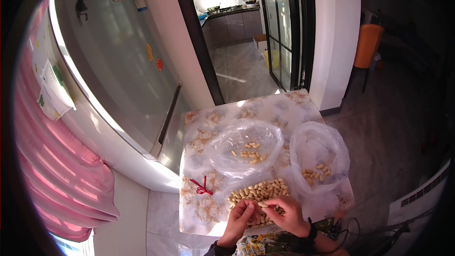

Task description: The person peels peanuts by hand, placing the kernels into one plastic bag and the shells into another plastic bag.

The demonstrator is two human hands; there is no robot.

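Just above a heap of unshelled peanuts (258,191) in a clear container, my two hands almost meet. My right hand (290,214) pinches a single peanut (262,204) between thumb and forefinger. Close to the left end of that peanut is my left hand (241,218), its fingers curled and closed; what they hold, if anything, is hidden. Beyond the heap lies an open clear plastic bag (222,161) with several peanuts inside. A second plastic bag (320,142) stands open on the right, with more peanuts at its bottom.
The flowered tablecloth (204,213) covers a small table. On its left part lies a red ribbon or tie (203,187). A grey fridge (113,52) stands at the left beside a pink curtain (61,161). Behind, a glass door (279,23) opens to a kitchen. An orange chair (368,45) is back right.
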